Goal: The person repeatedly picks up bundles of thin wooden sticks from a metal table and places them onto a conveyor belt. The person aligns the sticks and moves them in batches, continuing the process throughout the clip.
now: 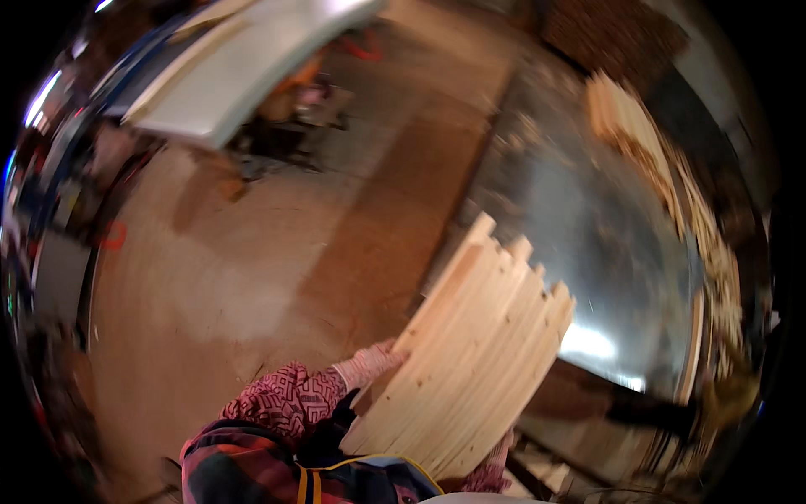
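The person is carrying a bundle of pale wooden slats [470, 353], hugging it against the chest so the stack is leaning up and away to the right, its staggered ends fanning out at the top. The left hand [369, 363], in a pinkish speckled work glove, is pressing flat against the near edge of the bundle, fingers together and spread along the wood rather than wrapped round it; that looks like a way of keeping the loose slats from sliding sideways. The right hand [495, 466] is sitting under the lower end of the stack, mostly hidden by it; only a bit of the same glove is showing, so I cannot tell how its fingers are lying, though it seems to be taking the weight from below.

A metal-topped bench [588, 227] is shining off to the right, with more cut wood [638, 143] piled along its far edge. A big pale board [252, 67] is lying at the upper left, above a dusty concrete floor [235, 277].
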Tool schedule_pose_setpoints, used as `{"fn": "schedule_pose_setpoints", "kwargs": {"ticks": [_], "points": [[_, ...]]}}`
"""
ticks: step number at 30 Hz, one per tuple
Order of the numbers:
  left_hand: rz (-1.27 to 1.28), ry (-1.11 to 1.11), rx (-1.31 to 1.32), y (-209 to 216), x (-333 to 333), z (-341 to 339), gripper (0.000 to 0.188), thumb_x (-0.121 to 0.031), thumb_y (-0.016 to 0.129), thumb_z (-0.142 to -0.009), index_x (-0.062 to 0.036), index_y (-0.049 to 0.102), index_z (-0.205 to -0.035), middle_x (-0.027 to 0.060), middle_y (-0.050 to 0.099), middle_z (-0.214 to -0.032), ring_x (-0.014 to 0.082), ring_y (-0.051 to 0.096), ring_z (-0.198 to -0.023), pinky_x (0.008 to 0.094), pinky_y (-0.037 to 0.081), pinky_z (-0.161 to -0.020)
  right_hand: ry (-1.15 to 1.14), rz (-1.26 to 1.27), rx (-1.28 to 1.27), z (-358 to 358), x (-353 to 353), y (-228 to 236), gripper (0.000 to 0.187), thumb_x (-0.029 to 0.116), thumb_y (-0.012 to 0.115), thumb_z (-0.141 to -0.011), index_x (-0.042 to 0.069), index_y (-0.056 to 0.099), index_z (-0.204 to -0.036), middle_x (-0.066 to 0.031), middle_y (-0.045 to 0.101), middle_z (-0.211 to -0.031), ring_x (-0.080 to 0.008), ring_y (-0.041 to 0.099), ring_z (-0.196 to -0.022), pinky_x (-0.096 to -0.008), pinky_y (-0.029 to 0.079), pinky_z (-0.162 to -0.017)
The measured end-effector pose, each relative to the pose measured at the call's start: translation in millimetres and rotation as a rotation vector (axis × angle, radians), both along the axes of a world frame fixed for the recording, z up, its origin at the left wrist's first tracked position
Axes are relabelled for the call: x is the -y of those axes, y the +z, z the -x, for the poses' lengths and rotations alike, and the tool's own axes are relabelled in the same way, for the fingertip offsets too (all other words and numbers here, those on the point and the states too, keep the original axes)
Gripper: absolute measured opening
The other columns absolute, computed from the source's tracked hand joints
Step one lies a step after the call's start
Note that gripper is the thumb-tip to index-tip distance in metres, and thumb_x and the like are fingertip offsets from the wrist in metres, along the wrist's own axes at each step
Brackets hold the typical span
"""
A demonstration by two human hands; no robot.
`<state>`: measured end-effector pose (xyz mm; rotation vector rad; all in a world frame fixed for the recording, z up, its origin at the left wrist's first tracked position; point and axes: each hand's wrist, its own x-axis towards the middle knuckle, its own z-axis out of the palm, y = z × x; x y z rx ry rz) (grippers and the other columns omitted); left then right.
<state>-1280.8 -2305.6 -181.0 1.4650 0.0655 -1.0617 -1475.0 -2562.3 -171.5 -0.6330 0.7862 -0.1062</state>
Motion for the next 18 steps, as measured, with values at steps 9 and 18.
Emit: {"fn": "schedule_pose_setpoints", "kwargs": {"ticks": [9,18], "points": [[0.229,0.189,0.240,-16,-8,-38,0.066,-0.040,0.068,-0.090,-0.0007,0.047,-0.138,0.0114,0.062,-0.125,0.0190,0.055,-0.116,0.0332,0.043,-0.102,0.147,0.047,0.166,-100,33,-50,0.055,0.031,0.042,-0.103,0.005,0.031,-0.150,-0.0166,0.042,-0.149,-0.0316,0.053,-0.126,-0.0403,0.048,-0.100],[0.160,0.543,0.841,73,-43,-106,0.081,-0.042,0.063,-0.092,-0.0098,0.023,-0.155,0.0190,0.048,-0.143,0.0235,0.047,-0.130,0.0329,0.035,-0.110,0.419,-0.017,0.532,-253,76,17,0.054,0.034,0.043,-0.103,0.006,0.034,-0.149,-0.0165,0.041,-0.149,-0.0320,0.054,-0.124,-0.0411,0.051,-0.096]]}}
